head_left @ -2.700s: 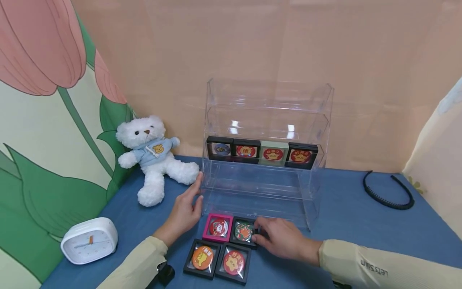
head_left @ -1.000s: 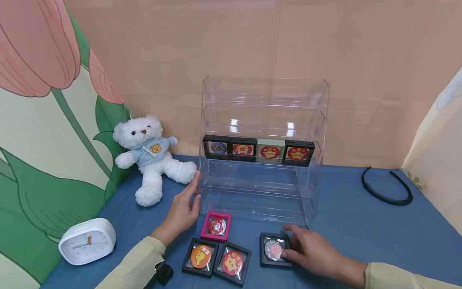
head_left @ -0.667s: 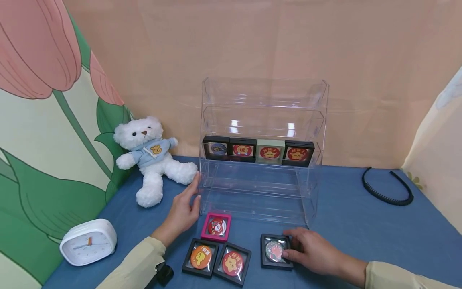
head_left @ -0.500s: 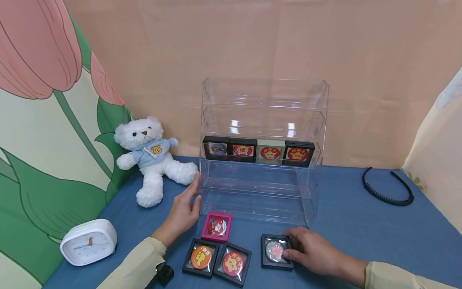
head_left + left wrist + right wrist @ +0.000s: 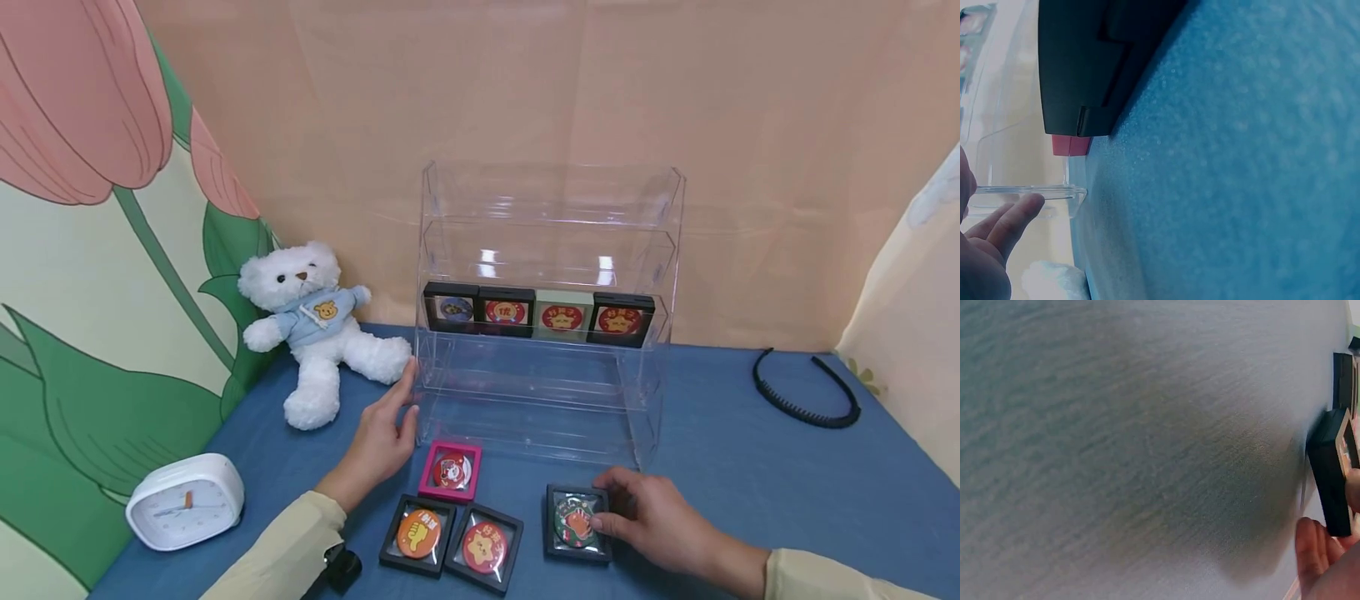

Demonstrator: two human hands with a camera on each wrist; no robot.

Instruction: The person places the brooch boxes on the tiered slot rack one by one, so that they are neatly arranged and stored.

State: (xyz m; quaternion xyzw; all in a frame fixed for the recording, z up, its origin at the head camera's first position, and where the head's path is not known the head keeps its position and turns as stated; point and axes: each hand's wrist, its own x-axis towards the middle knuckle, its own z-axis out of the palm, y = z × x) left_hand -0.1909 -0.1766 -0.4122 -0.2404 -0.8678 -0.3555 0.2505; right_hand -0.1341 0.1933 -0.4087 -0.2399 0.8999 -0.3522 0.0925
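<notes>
My right hand (image 5: 660, 518) pinches a black square badge display case (image 5: 577, 523) by its right side, thumb on the front. A green and red round badge shows through its clear window. In the right wrist view the case (image 5: 1329, 472) stands slightly tilted, its edge at the cloth. My left hand (image 5: 377, 443) rests its straight fingers against the left side of a clear acrylic tiered display rack (image 5: 525, 417). Between the hands lie a pink badge case (image 5: 450, 472) and two black ones, one with an orange badge (image 5: 417, 534), the other with a red badge (image 5: 484, 547).
Several badge cases (image 5: 534, 312) stand in a row on the rack's middle tier. A white teddy bear (image 5: 315, 325) sits left of the rack, and a white clock (image 5: 185, 502) is at front left. A black coiled headband (image 5: 806, 400) lies at far right on the blue cloth (image 5: 750, 475).
My right hand has carried the green-badge case rightward, away from the pink case. In the last half second it has shifted slightly and its window glare has gone. The left hand stays put.
</notes>
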